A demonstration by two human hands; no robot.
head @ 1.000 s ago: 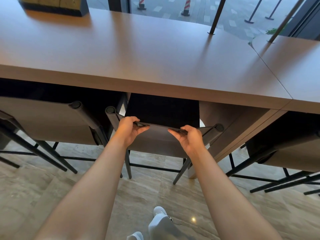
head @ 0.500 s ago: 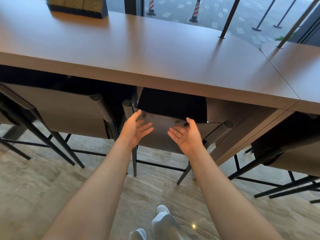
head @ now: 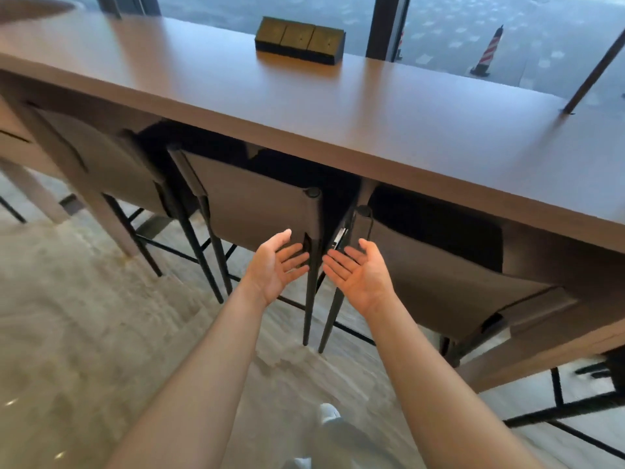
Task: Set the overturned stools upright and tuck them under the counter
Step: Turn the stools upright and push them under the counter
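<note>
Three brown stools with thin black legs stand upright with their seats under the long brown counter [head: 389, 130]: one at the left [head: 111, 164], one in the middle [head: 250, 201] and one at the right [head: 436, 265]. My left hand [head: 277, 265] is open, palm up, in front of the middle stool's right backrest corner. My right hand [head: 358, 272] is open, palm up, in front of the right stool's left edge. Neither hand holds anything. The seats are dark and mostly hidden beneath the counter.
A dark wooden block holder [head: 299, 40] sits at the counter's far edge by the window. A wooden counter support [head: 527, 346] comes down at the right, with more black stool legs [head: 575, 404] beyond it. My white shoe [head: 329, 414] stands on the marble floor [head: 67, 333].
Both hands let go of the right stool's backrest top, opened and pulled back. My view swung left, so the middle and left stools now fill the frame.
</note>
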